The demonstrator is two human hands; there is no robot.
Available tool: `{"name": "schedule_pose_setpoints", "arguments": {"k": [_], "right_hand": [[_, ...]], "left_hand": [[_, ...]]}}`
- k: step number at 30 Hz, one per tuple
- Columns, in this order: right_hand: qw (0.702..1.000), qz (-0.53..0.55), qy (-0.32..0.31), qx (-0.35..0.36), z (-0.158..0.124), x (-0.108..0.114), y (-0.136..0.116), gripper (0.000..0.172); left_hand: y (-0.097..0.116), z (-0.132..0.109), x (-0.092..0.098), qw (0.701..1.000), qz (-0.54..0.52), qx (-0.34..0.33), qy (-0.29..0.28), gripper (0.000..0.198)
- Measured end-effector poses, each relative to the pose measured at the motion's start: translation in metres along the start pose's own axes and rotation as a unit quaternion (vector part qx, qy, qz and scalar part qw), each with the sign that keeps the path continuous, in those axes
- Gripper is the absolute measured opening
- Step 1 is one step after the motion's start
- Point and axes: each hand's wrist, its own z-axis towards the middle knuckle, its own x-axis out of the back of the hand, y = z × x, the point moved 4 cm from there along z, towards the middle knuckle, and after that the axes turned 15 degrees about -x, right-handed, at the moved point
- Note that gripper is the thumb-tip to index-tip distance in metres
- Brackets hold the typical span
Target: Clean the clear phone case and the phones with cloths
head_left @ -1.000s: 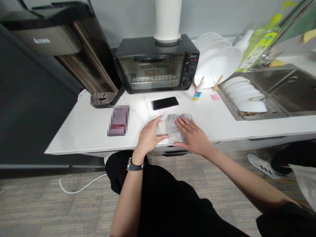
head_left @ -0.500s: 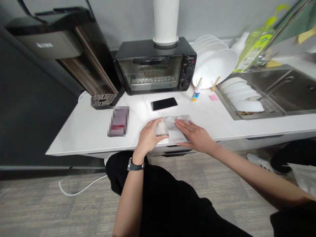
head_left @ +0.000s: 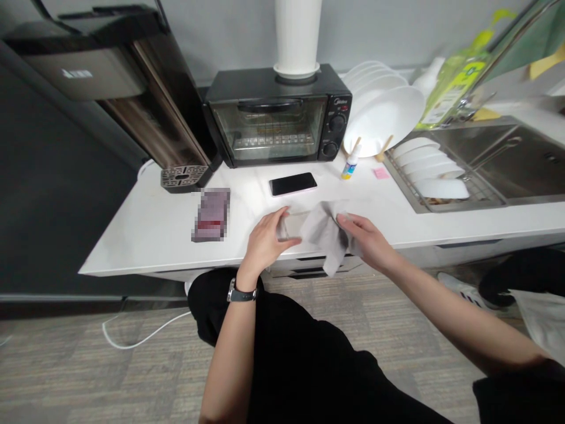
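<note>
Two bare hands meet just above the front edge of a white counter point(head_left: 132, 247). The right hand point(head_left: 369, 237) has its grip closed on a bunched light-gray cloth point(head_left: 324, 225), one corner of which hangs past the front edge. The left hand point(head_left: 262, 240) grips a flat, pale rectangular item point(head_left: 295, 222), fingers at its far side and thumb at its near side; the item sits near the middle of the front edge, partly covered by the cloth, and its exact kind cannot be told. A dark-strapped wristwatch point(head_left: 242, 294) circles the left wrist.

Beyond the hands, toward the back edge, lies a smartphone point(head_left: 293, 184), its dark screen up. To its right stand a small white bottle point(head_left: 350, 165) and a pink slip of paper point(head_left: 381, 173); toward the counter's left end rests a purple item point(head_left: 212, 212), blurred by pixels. A black toaster oven point(head_left: 273, 118) lines the back edge, between a tall drinks dispenser point(head_left: 152, 123) at the left and racked white plates point(head_left: 386, 118) beside the steel sink point(head_left: 536, 162). At far right, another person's shoe point(head_left: 461, 288) shows on the floor.
</note>
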Motion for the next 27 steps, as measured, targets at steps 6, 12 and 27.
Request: {"name": "schedule_pose_setpoints", "arguments": {"k": [6, 12, 27], "right_hand": [[0.993, -0.063, -0.097, 0.005, 0.046, -0.007, -0.01, 0.06], [0.982, -0.146, -0.113, 0.039, 0.057, -0.001, -0.007, 0.049], [0.946, -0.292, 0.009, 0.143, 0.059, 0.001, -0.013, 0.032]], "left_hand": [[-0.002, -0.001, -0.001, 1.0, 0.004, -0.007, -0.005, 0.085], [0.0, -0.001, -0.001, 1.0, 0.009, -0.003, -0.003, 0.091], [0.0, -0.002, 0.0, 1.0, -0.003, -0.007, -0.001, 0.089]]}}
